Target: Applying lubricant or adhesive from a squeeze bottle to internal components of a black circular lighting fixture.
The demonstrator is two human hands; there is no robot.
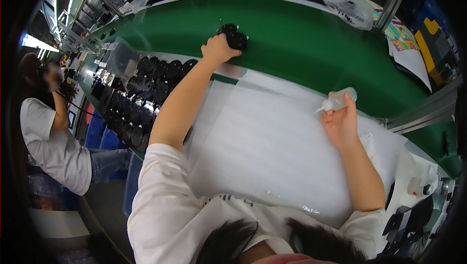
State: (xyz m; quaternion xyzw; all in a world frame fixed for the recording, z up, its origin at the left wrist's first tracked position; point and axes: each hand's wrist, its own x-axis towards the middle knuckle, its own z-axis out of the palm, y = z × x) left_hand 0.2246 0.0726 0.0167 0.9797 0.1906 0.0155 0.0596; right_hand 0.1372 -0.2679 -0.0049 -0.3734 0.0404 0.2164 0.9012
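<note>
My left hand [221, 49] reaches far forward, its fingers closed on a black round-bodied part [234, 36] at the green surface [287, 30]. Whether the part rests on that surface or is lifted I cannot tell. In my right hand [342, 120] is a small translucent squeeze bottle [343, 98] with a narrow nozzle, tilted so the nozzle points left. It is held above a white sheet [272, 142] spread across the bench before me. Left of my left forearm stand many similar black round parts [141, 98] in rows.
A clear plastic bag [124, 60] lies beside the rows of parts. At the far right are a crumpled plastic bag [349, 7], printed paper [401, 35] and a metal post [395, 1]. Small bottles [430, 186] stand at the right. Another person [58, 137] sits on the left.
</note>
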